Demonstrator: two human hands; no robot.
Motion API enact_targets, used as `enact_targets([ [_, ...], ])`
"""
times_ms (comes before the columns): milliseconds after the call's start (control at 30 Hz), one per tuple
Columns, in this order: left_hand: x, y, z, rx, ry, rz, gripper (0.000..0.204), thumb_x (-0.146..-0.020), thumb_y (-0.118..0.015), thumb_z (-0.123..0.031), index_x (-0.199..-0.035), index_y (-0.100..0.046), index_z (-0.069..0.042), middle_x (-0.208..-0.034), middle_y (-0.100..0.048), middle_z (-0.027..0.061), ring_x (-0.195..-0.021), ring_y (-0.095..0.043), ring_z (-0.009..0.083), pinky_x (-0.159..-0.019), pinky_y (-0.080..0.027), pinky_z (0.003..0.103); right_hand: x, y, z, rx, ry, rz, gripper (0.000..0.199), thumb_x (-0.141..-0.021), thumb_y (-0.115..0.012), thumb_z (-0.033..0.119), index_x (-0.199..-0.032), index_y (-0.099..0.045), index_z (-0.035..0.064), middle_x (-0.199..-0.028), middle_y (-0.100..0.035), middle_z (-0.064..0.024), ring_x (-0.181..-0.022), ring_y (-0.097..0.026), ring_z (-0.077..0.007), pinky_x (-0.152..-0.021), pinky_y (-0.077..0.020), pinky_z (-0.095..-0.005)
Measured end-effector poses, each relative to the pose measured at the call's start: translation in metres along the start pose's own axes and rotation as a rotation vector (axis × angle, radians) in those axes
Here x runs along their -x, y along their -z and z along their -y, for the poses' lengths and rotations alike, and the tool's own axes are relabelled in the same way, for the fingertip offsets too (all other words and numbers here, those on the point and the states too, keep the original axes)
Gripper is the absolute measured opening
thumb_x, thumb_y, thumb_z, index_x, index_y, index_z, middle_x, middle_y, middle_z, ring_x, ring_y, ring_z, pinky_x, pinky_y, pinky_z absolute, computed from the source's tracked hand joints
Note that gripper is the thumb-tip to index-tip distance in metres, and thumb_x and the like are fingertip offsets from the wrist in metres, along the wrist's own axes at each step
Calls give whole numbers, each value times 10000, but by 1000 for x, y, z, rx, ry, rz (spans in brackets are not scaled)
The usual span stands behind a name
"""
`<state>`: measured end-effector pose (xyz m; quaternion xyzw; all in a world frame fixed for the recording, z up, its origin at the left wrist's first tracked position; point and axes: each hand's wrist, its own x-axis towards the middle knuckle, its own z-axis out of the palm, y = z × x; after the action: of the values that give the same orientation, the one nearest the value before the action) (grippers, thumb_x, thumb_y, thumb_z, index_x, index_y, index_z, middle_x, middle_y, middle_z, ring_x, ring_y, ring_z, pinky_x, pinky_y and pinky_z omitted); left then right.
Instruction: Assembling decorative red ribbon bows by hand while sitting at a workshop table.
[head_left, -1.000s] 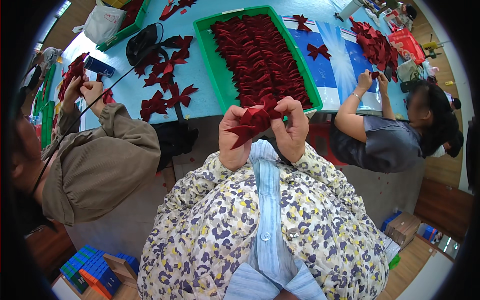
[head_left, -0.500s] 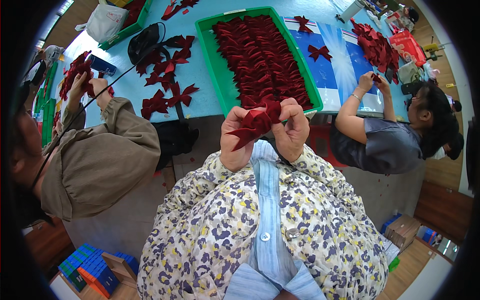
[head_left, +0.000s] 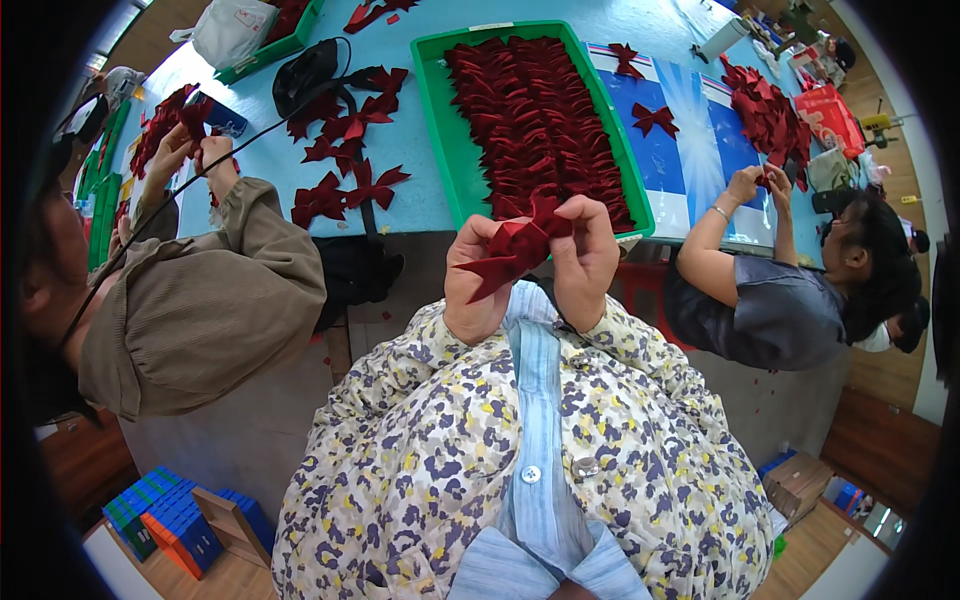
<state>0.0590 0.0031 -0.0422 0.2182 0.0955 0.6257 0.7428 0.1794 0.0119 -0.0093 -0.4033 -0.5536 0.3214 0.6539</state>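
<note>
A dark red fabric bow is held between my two hands, in front of my chest and just short of the table edge. My left hand is closed around its left side, with one pointed tail sticking out over the fingers. With thumb and index finger, my right hand pinches the bow's right end. Right beyond my hands stands a green tray packed with rows of similar red bows. The far side of the held bow is hidden.
Loose bows and a black pouch lie left of the tray on the light blue table. To the right are blue printed sheets and a bow pile. Co-workers sit on both sides, a brown sleeve close at left.
The view has shifted slightly, so the table and tray appear a little further right. My right fingers have moved slightly on the bow, which stays held in both hands.
</note>
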Motion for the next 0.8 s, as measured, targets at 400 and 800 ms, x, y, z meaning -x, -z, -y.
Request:
enact_targets([
  [400,-2,-8,1,-59,9,2,237,-789,-640,-24,-982,-507,-57,-1129,-582,170,-1019,-586,238,-892,-472,372,-6,16,-19,123,227,153,247,-659,-615,-64,-823,-472,53,-789,-511,-69,-598,-450,-97,-495,-367,-226],
  [800,1,3,-1,44,18,8,233,-773,-608,49,-975,-517,-22,-1072,-613,152,-962,-609,223,-871,-487,355,-8,9,-8,400,363,208,351,-660,-599,-52,-993,-543,45,-758,-506,-102,-618,-505,-210,-526,-420,-289],
])
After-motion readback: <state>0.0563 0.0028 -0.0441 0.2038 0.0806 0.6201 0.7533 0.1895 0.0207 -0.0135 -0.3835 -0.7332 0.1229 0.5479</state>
